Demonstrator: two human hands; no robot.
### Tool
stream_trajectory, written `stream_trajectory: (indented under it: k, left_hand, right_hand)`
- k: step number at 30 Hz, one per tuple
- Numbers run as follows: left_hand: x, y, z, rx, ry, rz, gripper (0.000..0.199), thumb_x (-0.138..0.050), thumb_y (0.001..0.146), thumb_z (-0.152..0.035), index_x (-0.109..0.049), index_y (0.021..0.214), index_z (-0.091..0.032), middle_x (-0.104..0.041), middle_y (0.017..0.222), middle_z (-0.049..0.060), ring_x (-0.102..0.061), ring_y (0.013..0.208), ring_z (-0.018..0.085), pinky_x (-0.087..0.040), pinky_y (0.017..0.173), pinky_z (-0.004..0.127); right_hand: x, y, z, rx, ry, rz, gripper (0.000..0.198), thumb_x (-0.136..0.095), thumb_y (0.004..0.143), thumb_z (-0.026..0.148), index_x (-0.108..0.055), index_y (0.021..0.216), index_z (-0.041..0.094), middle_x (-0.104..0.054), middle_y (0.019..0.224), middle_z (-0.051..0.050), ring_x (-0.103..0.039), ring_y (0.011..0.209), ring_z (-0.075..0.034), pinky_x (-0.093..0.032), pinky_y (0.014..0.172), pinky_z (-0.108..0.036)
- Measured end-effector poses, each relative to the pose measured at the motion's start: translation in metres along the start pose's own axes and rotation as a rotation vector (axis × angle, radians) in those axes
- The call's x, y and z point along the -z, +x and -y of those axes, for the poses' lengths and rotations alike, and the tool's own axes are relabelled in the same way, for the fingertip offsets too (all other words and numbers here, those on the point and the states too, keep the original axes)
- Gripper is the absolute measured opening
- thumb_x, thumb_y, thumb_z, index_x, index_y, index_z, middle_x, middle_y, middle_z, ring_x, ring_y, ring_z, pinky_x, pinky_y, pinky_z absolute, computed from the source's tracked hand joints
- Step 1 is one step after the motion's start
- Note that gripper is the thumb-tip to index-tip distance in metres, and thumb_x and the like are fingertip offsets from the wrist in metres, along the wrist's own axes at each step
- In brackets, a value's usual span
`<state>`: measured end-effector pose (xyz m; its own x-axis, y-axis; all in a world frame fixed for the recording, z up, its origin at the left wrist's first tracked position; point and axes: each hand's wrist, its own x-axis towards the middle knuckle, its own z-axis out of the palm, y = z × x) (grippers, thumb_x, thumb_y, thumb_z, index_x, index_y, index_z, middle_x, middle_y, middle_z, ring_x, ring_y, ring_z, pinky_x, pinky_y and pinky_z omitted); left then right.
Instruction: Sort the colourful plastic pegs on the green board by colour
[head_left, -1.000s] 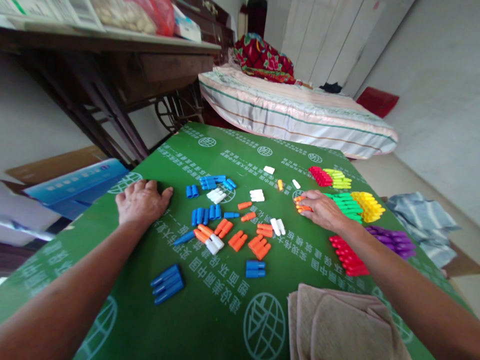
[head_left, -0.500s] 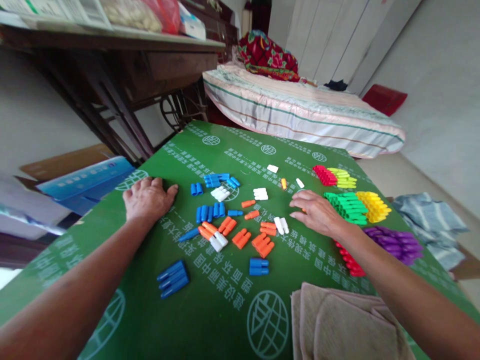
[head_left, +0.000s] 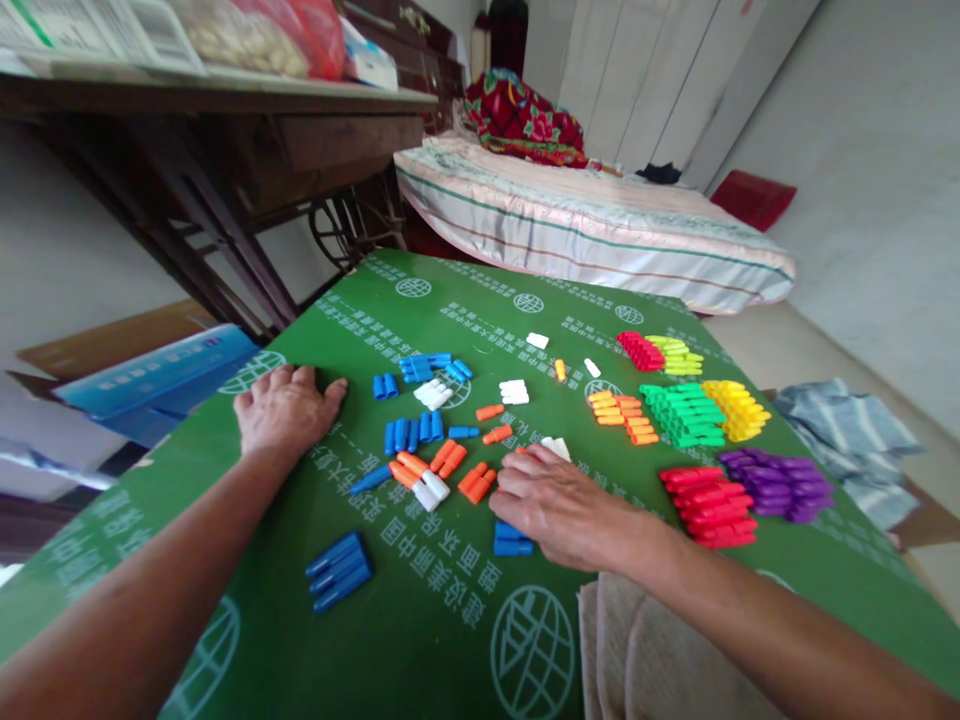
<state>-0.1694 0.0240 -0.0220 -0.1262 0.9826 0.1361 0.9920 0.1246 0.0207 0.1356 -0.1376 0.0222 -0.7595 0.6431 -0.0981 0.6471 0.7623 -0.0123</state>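
My left hand point(head_left: 289, 412) lies flat on the green board at the left, fingers apart, holding nothing. My right hand point(head_left: 559, 500) is bent down over the middle of the board, fingers together, covering where orange pieces lie; what is between the fingertips is hidden. A white piece point(head_left: 556, 447) shows just beyond its knuckles, and a blue block of joined tubes point(head_left: 512, 540) is partly under its near side. To its left lie orange bullet-shaped plastic pieces point(head_left: 476, 482) and an orange-and-white group point(head_left: 420, 478). Blue pieces point(head_left: 339, 570) sit nearer me.
Sorted rows stand at the right: orange point(head_left: 622, 415), green point(head_left: 684, 413), yellow point(head_left: 735, 410), red point(head_left: 709, 505) and purple point(head_left: 776, 485). A folded beige cloth point(head_left: 660, 650) covers the near edge. A wooden sewing table point(head_left: 337, 140) is at the left, a bed point(head_left: 585, 220) behind.
My right hand has moved left and nearer me, from beside the orange row to the middle orange pieces. The orange row it covered now shows. My left hand stays in place; the view shifted slightly.
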Motion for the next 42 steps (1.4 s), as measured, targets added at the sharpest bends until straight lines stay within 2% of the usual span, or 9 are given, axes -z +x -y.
stream_trajectory:
  k: [4,11,15,17,19,21,25,33,42]
  left_hand:
    - [0.002,0.0,-0.001,0.0,0.011,-0.001,0.067,-0.02,0.086,-0.058,-0.051,0.121,-0.009,-0.045,0.135,0.021,-0.038,0.124,0.039,-0.034,0.098,0.053]
    - [0.0,0.0,0.0,-0.002,0.012,-0.001,0.067,-0.021,0.085,-0.058,-0.053,0.118,-0.01,-0.047,0.131,0.021,-0.038,0.124,0.039,-0.034,0.098,0.053]
    - [0.0,0.0,0.0,0.001,0.009,-0.002,0.066,-0.022,0.085,-0.058,-0.053,0.119,-0.01,-0.046,0.133,0.021,-0.037,0.125,0.038,-0.034,0.099,0.053]
    - [0.0,0.0,-0.001,0.001,0.007,-0.001,0.066,-0.022,0.085,-0.057,-0.053,0.118,-0.01,-0.047,0.133,0.021,-0.037,0.125,0.038,-0.033,0.099,0.053]
    - [0.001,-0.001,-0.001,0.001,0.003,-0.001,0.065,-0.023,0.085,-0.057,-0.053,0.118,-0.01,-0.047,0.132,0.022,-0.037,0.125,0.038,-0.033,0.099,0.053]
    - [0.001,-0.001,-0.002,0.002,0.003,-0.003,0.065,-0.023,0.085,-0.057,-0.053,0.118,-0.01,-0.047,0.132,0.022,-0.037,0.125,0.038,-0.034,0.099,0.053]
    - [0.002,0.0,-0.002,0.001,0.003,0.004,0.066,-0.022,0.085,-0.058,-0.053,0.118,-0.01,-0.047,0.132,0.022,-0.038,0.124,0.038,-0.034,0.099,0.053]
    - [0.004,-0.001,-0.003,0.003,0.017,0.017,0.069,-0.019,0.085,-0.058,-0.053,0.119,-0.009,-0.047,0.132,0.023,-0.038,0.124,0.038,-0.034,0.098,0.053]
    - [0.003,0.001,-0.001,0.001,0.007,0.016,0.069,-0.02,0.084,-0.059,-0.052,0.119,-0.008,-0.046,0.132,0.023,-0.038,0.124,0.04,-0.034,0.098,0.053]
  right_hand:
    - [-0.005,-0.001,0.009,-0.077,-0.06,-0.049,0.011,-0.051,0.085,0.015,-0.06,0.092,0.015,-0.06,0.088,-0.008,-0.05,0.092,-0.022,-0.035,0.09,-0.038]
    - [-0.014,-0.018,0.02,-0.602,-0.063,0.027,0.024,-0.053,0.089,0.036,-0.064,0.084,0.016,-0.067,0.081,-0.009,-0.061,0.083,-0.023,-0.041,0.075,-0.035]
    - [-0.015,-0.04,0.012,-0.776,-0.048,0.095,0.034,-0.041,0.095,0.038,-0.065,0.084,0.017,-0.068,0.075,-0.009,-0.063,0.073,-0.02,-0.039,0.066,-0.03]
    - [-0.015,-0.053,0.007,-0.748,-0.045,0.085,0.029,-0.039,0.095,0.031,-0.065,0.091,0.018,-0.068,0.076,-0.007,-0.062,0.076,-0.019,-0.038,0.067,-0.029]
    - [-0.016,-0.065,0.003,-0.631,-0.044,0.058,0.025,-0.041,0.094,0.02,-0.062,0.106,0.021,-0.067,0.082,-0.005,-0.06,0.082,-0.019,-0.038,0.071,-0.029]
    - [-0.017,-0.072,0.002,-0.492,-0.055,0.04,0.034,-0.044,0.09,0.012,-0.057,0.119,0.025,-0.065,0.088,-0.004,-0.057,0.089,-0.019,-0.038,0.074,-0.029]
    - [-0.021,-0.071,0.004,-0.379,-0.079,0.039,0.038,-0.047,0.088,0.009,-0.055,0.121,0.026,-0.062,0.09,-0.003,-0.054,0.089,-0.02,-0.039,0.074,-0.03]
    - [-0.033,-0.071,0.0,-0.542,-0.123,0.036,0.024,-0.046,0.091,0.015,-0.062,0.108,0.017,-0.067,0.082,-0.007,-0.058,0.083,-0.021,-0.039,0.074,-0.032]
    - [-0.018,-0.071,-0.033,-0.851,-0.17,0.215,0.027,-0.042,0.088,0.012,-0.063,0.105,0.016,-0.071,0.084,-0.011,-0.066,0.084,-0.022,-0.041,0.069,-0.029]
